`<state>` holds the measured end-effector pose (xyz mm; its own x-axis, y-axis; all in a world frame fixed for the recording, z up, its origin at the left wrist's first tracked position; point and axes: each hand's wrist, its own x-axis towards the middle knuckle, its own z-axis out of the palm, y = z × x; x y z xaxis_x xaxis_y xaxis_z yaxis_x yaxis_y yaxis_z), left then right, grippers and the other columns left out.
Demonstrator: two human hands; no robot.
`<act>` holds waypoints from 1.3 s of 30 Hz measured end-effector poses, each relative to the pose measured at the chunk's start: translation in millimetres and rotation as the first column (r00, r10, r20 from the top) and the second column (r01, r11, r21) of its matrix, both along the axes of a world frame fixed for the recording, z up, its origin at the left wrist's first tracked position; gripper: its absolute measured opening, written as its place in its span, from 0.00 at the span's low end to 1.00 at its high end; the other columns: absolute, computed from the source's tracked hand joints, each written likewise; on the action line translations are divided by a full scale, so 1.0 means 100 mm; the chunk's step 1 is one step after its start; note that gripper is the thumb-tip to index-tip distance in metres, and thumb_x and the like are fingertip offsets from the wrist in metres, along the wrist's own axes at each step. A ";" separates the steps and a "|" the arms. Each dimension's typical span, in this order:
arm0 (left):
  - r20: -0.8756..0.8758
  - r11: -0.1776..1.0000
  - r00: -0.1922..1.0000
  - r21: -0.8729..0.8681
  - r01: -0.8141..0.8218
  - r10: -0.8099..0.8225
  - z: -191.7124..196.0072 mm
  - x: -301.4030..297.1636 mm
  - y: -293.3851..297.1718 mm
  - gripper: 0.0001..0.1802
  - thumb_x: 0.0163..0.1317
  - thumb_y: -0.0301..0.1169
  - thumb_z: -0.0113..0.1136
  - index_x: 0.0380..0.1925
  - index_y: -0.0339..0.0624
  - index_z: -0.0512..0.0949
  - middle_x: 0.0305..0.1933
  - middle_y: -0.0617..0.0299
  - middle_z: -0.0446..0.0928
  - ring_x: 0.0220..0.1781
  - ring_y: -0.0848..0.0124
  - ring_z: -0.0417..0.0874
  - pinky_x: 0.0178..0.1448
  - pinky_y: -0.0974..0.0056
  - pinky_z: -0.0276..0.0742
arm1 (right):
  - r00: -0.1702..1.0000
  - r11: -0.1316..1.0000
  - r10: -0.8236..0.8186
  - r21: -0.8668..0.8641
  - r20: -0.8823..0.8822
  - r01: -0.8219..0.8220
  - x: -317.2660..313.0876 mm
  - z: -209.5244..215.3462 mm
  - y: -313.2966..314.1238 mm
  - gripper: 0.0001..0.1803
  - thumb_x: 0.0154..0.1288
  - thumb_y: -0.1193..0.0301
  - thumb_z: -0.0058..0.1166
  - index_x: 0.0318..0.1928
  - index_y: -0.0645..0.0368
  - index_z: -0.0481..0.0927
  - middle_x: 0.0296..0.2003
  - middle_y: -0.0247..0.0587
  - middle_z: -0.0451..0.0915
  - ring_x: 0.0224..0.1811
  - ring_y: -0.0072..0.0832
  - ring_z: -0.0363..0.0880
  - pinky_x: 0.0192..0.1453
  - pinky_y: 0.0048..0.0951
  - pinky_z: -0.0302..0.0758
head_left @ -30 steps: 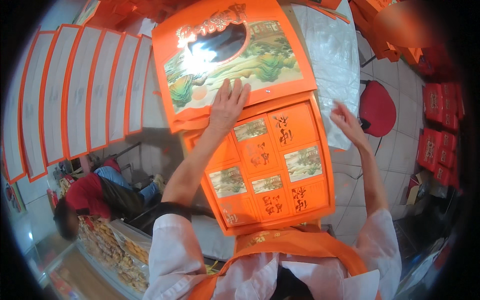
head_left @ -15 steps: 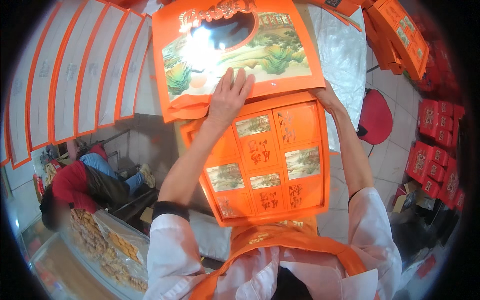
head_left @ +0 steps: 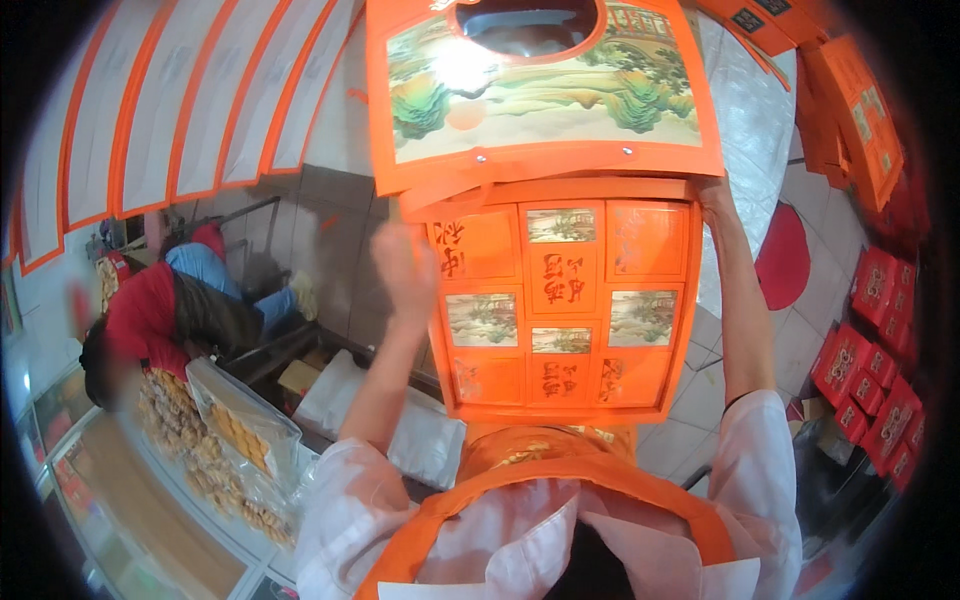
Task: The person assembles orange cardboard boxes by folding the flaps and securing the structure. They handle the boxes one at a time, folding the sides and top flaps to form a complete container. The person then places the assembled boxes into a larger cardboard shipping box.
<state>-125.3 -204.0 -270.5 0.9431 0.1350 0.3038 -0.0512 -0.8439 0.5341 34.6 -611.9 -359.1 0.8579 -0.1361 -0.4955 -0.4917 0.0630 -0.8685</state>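
An orange gift box tray [head_left: 560,412] sits in front of my body, filled with several small orange boxes [head_left: 565,275], some bearing landscape pictures. Beyond it lies a larger orange cover [head_left: 545,145] with a landscape print, a dark oval window and two small studs; its near edge overlaps the tray's far end. My right hand [head_left: 712,195] grips the right side where cover and tray meet, its fingers mostly hidden behind the edge. Beside the tray's left edge, my left hand [head_left: 405,270] is smeared by motion, so its fingers cannot be made out.
White panels with orange edges [head_left: 210,110] stand in a row at far left. A person in red [head_left: 150,315] bends near bagged baked goods [head_left: 240,425]. Clear plastic sheeting [head_left: 740,130] lies right of the cover, with a red stool [head_left: 783,258] and red boxes [head_left: 850,365] beyond.
My left hand has come off the cover's printed face and moved down to the tray's left side. Cover and tray have shifted right in view; my right hand stays at the right corner.
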 end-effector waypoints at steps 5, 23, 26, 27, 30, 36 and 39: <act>-0.576 0.613 0.817 -0.632 -0.474 0.038 -0.47 0.44 0.52 0.16 0.55 0.27 0.52 0.43 0.33 0.68 0.39 0.60 0.72 0.38 0.71 0.73 0.38 0.65 0.72 | 0.993 0.993 0.099 -0.058 -0.064 -0.103 0.02 0.05 0.00 0.17 0.58 0.72 0.49 0.48 0.62 0.68 0.41 0.38 0.72 0.40 0.26 0.72 0.41 0.28 0.72; -0.833 0.398 0.527 -0.547 -0.737 -0.169 0.01 0.75 0.44 0.19 0.60 0.38 0.46 0.49 0.42 0.65 0.45 0.59 0.72 0.42 0.69 0.76 0.41 0.60 0.74 | 0.954 0.973 0.200 0.164 -0.225 -0.165 0.01 0.25 0.02 0.18 0.61 0.73 0.42 0.52 0.63 0.63 0.49 0.45 0.68 0.48 0.32 0.71 0.49 0.33 0.73; -0.770 0.348 0.579 -0.638 -0.687 -0.268 -0.28 0.69 0.58 0.20 0.59 0.38 0.47 0.48 0.40 0.65 0.43 0.58 0.72 0.41 0.70 0.76 0.40 0.63 0.76 | 0.929 0.950 0.278 0.215 -0.245 -0.228 0.07 0.28 0.00 0.19 0.63 0.71 0.41 0.53 0.64 0.62 0.50 0.46 0.67 0.49 0.32 0.70 0.49 0.33 0.73; -0.726 0.278 0.613 -0.687 -0.672 -0.313 -0.44 0.66 0.62 0.20 0.59 0.38 0.47 0.48 0.38 0.65 0.43 0.57 0.72 0.40 0.70 0.76 0.40 0.64 0.76 | 0.923 0.946 0.288 0.223 -0.256 -0.233 0.08 0.30 0.02 0.20 0.63 0.70 0.41 0.53 0.64 0.61 0.50 0.46 0.67 0.49 0.33 0.70 0.49 0.33 0.73; -0.619 0.091 0.701 -0.769 -0.633 -0.356 -0.59 0.62 0.63 0.19 0.59 0.36 0.47 0.47 0.36 0.65 0.41 0.55 0.73 0.40 0.69 0.77 0.40 0.66 0.77 | 0.895 0.911 0.374 0.275 -0.243 -0.306 0.10 0.30 -0.02 0.22 0.64 0.66 0.41 0.55 0.65 0.60 0.51 0.46 0.67 0.49 0.33 0.71 0.50 0.33 0.72; -0.613 -0.151 0.660 -0.673 -0.724 -0.435 -0.83 0.51 0.76 0.17 0.60 0.31 0.45 0.49 0.36 0.65 0.42 0.52 0.72 0.40 0.67 0.77 0.40 0.66 0.77 | 0.909 0.927 0.356 0.205 -0.217 -0.314 -0.04 0.00 -0.23 0.22 0.61 0.68 0.45 0.53 0.66 0.62 0.47 0.43 0.69 0.44 0.28 0.73 0.43 0.28 0.75; -0.613 -0.186 0.692 -0.683 -0.707 -0.380 -0.89 0.35 0.71 0.18 0.60 0.31 0.45 0.49 0.36 0.65 0.43 0.53 0.72 0.41 0.67 0.77 0.41 0.66 0.77 | 0.920 0.939 0.341 0.102 -0.190 -0.327 -0.22 0.13 -0.12 0.22 0.61 0.68 0.45 0.53 0.66 0.62 0.47 0.43 0.69 0.43 0.27 0.73 0.43 0.28 0.75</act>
<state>-90.2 -133.4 -359.6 0.6017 -0.1087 -0.7913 0.6388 0.6602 0.3950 13.0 -624.1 -346.6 0.7282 0.1806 -0.6611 -0.6589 -0.0811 -0.7479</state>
